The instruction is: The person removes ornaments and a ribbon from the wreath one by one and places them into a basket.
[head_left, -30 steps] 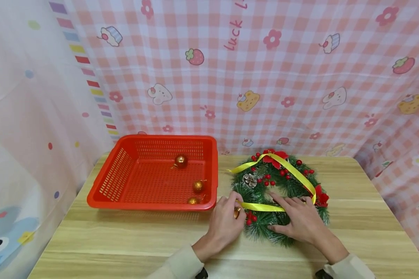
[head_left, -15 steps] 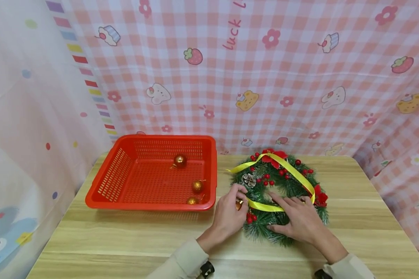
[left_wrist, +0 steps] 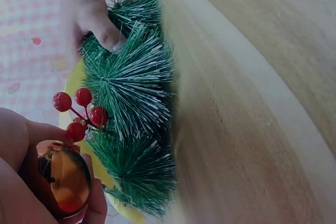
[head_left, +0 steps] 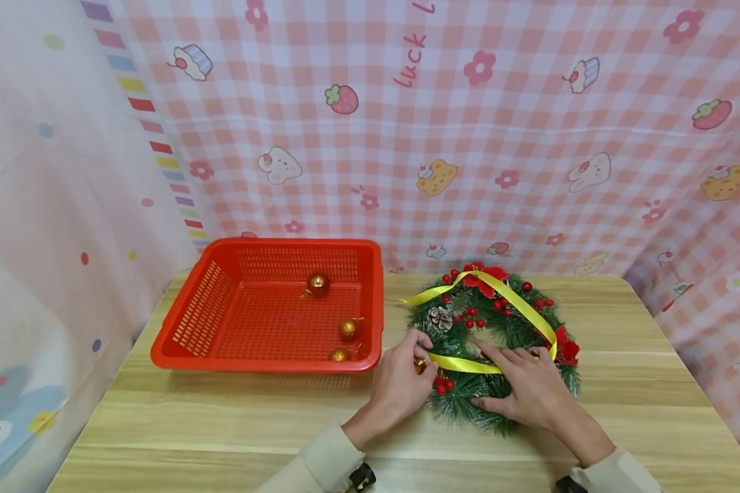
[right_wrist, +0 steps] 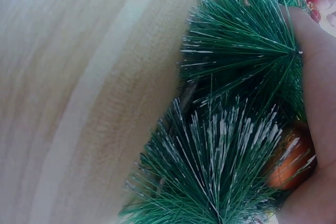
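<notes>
A green Christmas wreath [head_left: 462,404] with red berries, red flowers and a pine cone lies on the table. Over it runs a yellow ribbon [head_left: 530,311]. At the wreath's left front side, my left hand [head_left: 401,383] pinches a shiny copper-gold bauble [left_wrist: 68,179]; its fingertips are right by the ribbon and a red berry cluster [left_wrist: 83,115]. My right hand [head_left: 533,387] holds the front right of the wreath, thumb on the needles and fingers reaching over to the inner opening. Another orange bauble [right_wrist: 294,161] is partly hidden beneath that hand.
To the left stands a red plastic basket [head_left: 265,364] with three gold baubles inside, among them a larger glossy bauble [head_left: 318,284]. The wooden table [head_left: 234,424] reaches back to a pink checked curtain [head_left: 345,157].
My left hand shifted slightly right with its bauble, then a little back left, staying at the wreath's edge. The right hand and the wreath stay in place.
</notes>
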{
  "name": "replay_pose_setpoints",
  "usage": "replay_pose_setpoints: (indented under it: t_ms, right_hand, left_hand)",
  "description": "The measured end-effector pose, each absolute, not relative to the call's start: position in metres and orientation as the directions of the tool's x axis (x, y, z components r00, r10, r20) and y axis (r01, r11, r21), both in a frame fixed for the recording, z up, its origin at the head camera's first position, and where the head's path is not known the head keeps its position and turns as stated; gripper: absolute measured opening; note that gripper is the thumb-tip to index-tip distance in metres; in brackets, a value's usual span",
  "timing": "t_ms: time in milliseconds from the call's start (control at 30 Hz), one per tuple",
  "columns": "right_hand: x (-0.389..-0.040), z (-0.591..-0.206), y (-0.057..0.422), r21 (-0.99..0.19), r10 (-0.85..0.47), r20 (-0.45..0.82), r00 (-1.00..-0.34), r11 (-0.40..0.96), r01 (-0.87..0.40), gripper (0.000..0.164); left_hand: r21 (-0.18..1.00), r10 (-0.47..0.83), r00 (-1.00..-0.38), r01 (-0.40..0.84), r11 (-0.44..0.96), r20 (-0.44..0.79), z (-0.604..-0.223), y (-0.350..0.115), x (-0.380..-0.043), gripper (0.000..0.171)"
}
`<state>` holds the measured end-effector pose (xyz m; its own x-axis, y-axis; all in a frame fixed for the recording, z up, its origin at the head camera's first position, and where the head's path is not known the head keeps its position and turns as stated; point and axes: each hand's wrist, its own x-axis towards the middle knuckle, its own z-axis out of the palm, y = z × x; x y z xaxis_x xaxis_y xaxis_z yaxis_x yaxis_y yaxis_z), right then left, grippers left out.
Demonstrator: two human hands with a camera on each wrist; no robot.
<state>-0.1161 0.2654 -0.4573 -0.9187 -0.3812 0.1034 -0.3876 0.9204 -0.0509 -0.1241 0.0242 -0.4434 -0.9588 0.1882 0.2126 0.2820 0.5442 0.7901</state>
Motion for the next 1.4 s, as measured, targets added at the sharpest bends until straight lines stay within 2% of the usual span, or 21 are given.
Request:
replay_pose_setpoints:
  t_ms: [233,600,1200,1400]
  right_hand:
    - [-0.116,-0.457,0.265,-0.059,-0.380,0.097,-0.920,0.921,-0.386,0.096]
    - [-0.116,-0.457,0.266,-0.054,-0.375,0.093,-0.922,0.923,-0.381,0.096]
    - [-0.116,-0.459,0.266,-0.050,-0.381,0.114,-0.918,0.920,-0.388,0.096]
    - [-0.116,-0.458,0.266,-0.054,-0.375,0.108,-0.920,0.922,-0.383,0.097]
  left_hand:
    - [0.749,0.191,-0.963,0.267,0.607,0.189,-0.441,0.024,-0.123,0.030]
    - [0.789,0.275,-0.954,0.260,0.557,0.119,-0.438,0.023,-0.125,0.056]
    - [0.739,0.217,-0.971,0.217,0.638,0.097,-0.437,0.028,-0.133,0.048]
    - [0.762,0.188,-0.977,0.196,0.616,0.099,-0.437,0.029,-0.134,0.041]
